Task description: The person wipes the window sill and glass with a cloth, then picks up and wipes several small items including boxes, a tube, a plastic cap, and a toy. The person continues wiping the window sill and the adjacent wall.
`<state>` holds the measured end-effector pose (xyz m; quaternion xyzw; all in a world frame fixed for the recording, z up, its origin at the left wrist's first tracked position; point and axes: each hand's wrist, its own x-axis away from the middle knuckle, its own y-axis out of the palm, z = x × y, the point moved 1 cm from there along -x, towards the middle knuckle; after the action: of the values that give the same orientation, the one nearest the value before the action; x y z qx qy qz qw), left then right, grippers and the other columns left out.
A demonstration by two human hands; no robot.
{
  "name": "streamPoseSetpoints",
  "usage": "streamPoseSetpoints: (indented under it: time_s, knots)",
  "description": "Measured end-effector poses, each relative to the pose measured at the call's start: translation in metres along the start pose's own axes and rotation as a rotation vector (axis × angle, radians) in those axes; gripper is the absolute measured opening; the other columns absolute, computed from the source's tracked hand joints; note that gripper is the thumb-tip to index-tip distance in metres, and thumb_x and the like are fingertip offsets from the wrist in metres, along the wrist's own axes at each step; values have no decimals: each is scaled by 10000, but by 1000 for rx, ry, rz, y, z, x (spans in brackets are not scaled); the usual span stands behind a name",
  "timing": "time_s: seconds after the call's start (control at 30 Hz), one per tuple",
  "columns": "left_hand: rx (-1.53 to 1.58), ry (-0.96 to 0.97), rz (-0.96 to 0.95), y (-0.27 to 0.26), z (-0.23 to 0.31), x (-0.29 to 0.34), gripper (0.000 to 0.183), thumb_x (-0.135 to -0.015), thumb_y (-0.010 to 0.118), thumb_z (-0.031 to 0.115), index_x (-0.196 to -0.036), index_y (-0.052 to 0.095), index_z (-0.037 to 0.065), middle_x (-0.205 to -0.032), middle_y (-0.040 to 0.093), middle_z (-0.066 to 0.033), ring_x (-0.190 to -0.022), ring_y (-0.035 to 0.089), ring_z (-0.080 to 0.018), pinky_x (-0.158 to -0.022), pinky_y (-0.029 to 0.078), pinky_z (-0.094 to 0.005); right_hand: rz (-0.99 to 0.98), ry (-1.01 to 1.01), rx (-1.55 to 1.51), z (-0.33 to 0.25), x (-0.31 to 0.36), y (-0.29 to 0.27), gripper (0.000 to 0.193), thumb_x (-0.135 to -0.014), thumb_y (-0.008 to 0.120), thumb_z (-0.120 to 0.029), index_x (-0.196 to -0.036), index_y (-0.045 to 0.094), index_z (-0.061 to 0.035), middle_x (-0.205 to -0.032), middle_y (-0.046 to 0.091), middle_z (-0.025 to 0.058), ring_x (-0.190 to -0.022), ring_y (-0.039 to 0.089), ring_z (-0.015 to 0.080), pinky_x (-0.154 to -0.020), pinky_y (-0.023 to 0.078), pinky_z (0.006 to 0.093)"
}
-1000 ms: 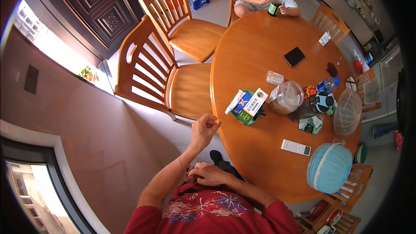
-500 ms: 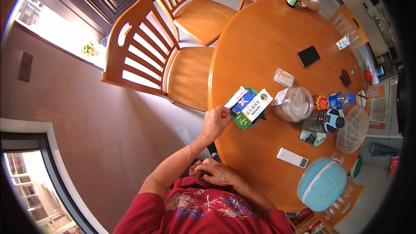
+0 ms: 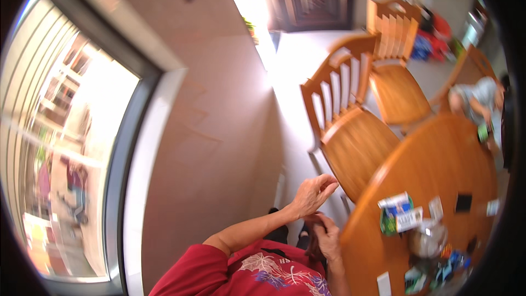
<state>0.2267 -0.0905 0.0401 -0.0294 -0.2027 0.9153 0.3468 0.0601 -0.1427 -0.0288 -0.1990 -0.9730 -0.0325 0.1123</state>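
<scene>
The head view shows two hands: the left hand (image 3: 313,195), fingertips drawn together just short of the worktop (image 3: 411,170), and the right hand (image 3: 329,237), pinching one dark reddish-brown thing (image 3: 314,241) close to the red shirt (image 3: 274,271). Whether anything sits between the left fingertips cannot be told through the blur. Three wooden chairs can be counted, a near chair (image 3: 359,145), a second chair (image 3: 400,93) behind it and a third chair (image 3: 470,71), partly in sight, by one seated person (image 3: 475,98). The worktop carries one green tray (image 3: 388,226) with several packages (image 3: 408,219) on it, one clear jar (image 3: 428,239) just beside, one small clear box (image 3: 435,208), one flat black item (image 3: 463,203), one white carton (image 3: 492,207) and one white remote (image 3: 384,284); the things at the lower right are too smeared to count. Compared with half a second ago, the view has swung left: one window (image 3: 82,148) now fills much of that side, and the worktop has slid to the right edge. The left hand, then touching or nearly touching the packages, is now well apart from them, near the seat of the near chair; the right hand, then lying at the waist, has closed its fingers around the reddish-brown thing.
</scene>
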Motion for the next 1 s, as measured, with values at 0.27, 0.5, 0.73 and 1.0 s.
streamPoseSetpoints:
  time_s: [0.27, 0.5, 0.73, 1.0]
  knots:
    - [-326, 137, 1004, -251, 5, 106, 182, -795, 681, 19, -974, 657, 42, -887, 674, -82, -811, 618, -239, -680, 501, -331, 24, -380, 260, -140, -121, 113, 262, -893, 591, -99, -1135, 629, -7, -1013, 557, 133, -954, 559, 244, -879, 438, 329]
    - [-827, -81, 1226, -344, -8, 188, 340, -731, 743, 90, -1047, 619, 77, -1090, 598, -80, -1049, 528, -275, -888, 419, -397, -225, -650, -334, -283, -196, 301, 373, -934, 568, -168, -1231, 527, 54, -1144, 563, 140, -1082, 539, 217, -956, 413, 326]
    - [-966, -361, 1011, -356, -51, 200, 747, -770, 741, 358, -1386, 406, 101, -1440, 275, -248, -1332, 268, -429, -1065, 246, -522, -184, -868, 87, -325, -296, 455, 367, -925, 536, -184, -1256, 512, -28, -1229, 500, 182, -1135, 502, 335, -965, 412, 409]
    - [-980, -601, 814, -357, -48, 192, 881, -786, 694, 510, -1469, 280, 139, -1507, 79, -255, -1411, 69, -426, -1110, 117, -585, -243, -1193, 723, -240, -303, 544, 428, -873, 528, -89, -1289, 472, -2, -1306, 416, 233, -1159, 411, 464, -994, 349, 500]
